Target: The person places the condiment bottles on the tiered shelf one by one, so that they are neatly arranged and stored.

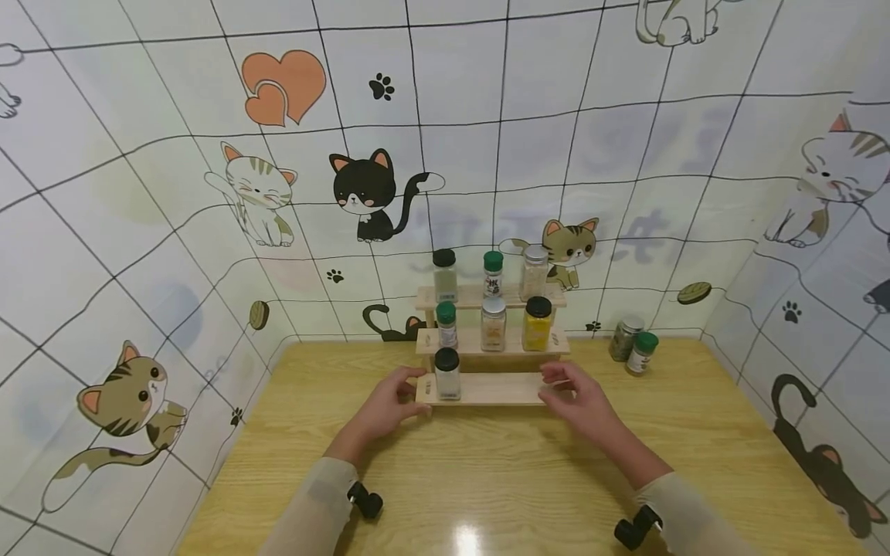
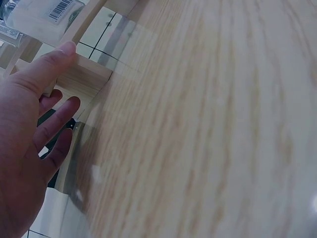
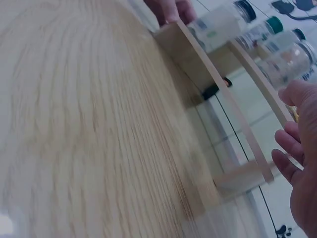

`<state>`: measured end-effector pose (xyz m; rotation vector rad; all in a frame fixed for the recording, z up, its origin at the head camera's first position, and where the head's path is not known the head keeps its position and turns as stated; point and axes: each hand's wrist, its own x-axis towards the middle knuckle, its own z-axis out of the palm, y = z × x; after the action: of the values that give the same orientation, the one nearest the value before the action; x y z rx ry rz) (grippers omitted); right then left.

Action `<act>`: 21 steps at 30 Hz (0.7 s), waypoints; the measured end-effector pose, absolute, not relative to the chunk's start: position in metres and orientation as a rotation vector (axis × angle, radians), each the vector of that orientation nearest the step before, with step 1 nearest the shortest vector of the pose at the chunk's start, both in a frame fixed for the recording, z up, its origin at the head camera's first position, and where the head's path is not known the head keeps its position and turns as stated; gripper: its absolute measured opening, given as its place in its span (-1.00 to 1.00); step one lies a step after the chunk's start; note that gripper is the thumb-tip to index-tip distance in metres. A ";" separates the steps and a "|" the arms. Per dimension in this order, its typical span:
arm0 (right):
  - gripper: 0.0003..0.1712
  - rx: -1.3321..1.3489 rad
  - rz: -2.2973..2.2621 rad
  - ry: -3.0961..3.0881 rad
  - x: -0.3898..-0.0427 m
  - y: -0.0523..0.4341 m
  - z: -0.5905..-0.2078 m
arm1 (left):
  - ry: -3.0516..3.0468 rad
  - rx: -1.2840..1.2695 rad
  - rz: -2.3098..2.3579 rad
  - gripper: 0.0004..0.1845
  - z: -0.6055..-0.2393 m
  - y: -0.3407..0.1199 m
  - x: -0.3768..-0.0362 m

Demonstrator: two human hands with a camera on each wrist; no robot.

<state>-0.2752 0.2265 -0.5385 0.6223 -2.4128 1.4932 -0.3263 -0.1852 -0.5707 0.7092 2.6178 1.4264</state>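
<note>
A three-step wooden spice rack point(image 1: 495, 389) stands at the back middle of the table. Its top step carries three jars, the middle step three more, among them a yellow jar point(image 1: 538, 324). One black-lidded jar point(image 1: 447, 374) stands at the left of the bottom step. My left hand point(image 1: 388, 401) is at the rack's left end; in the left wrist view its thumb point(image 2: 49, 64) lies on the rack's corner point(image 2: 86, 77) with the fingers straight. My right hand point(image 1: 575, 392) is at the rack's right end point(image 3: 242, 178), fingers point(image 3: 290, 148) relaxed and just off the wood.
Two loose jars, a silver-lidded jar point(image 1: 624, 337) and a green-lidded jar point(image 1: 643, 353), stand on the table point(image 1: 487, 471) to the right of the rack. Walls papered with cartoon cats close in the table at the back and on both sides.
</note>
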 end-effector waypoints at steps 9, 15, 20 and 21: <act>-0.61 0.250 1.336 -2.377 -0.271 0.277 -0.541 | 2.610 0.688 1.428 -0.19 -0.570 -0.186 -0.326; -0.64 -0.068 1.327 -2.220 -0.277 0.311 -0.543 | 2.619 0.705 1.432 -0.20 -0.569 -0.185 -0.325; -0.62 -0.171 1.273 -2.189 -0.285 0.334 -0.543 | 2.606 0.705 1.444 -0.19 -0.569 -0.185 -0.326; -0.62 -0.186 1.259 -2.184 -0.286 0.338 -0.544 | 2.603 0.706 1.444 -0.19 -0.570 -0.185 -0.326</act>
<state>-0.2864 0.3377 -0.5437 -0.1862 -2.1844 1.2591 -0.3259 -0.1850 -0.5696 0.7061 2.6035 1.4436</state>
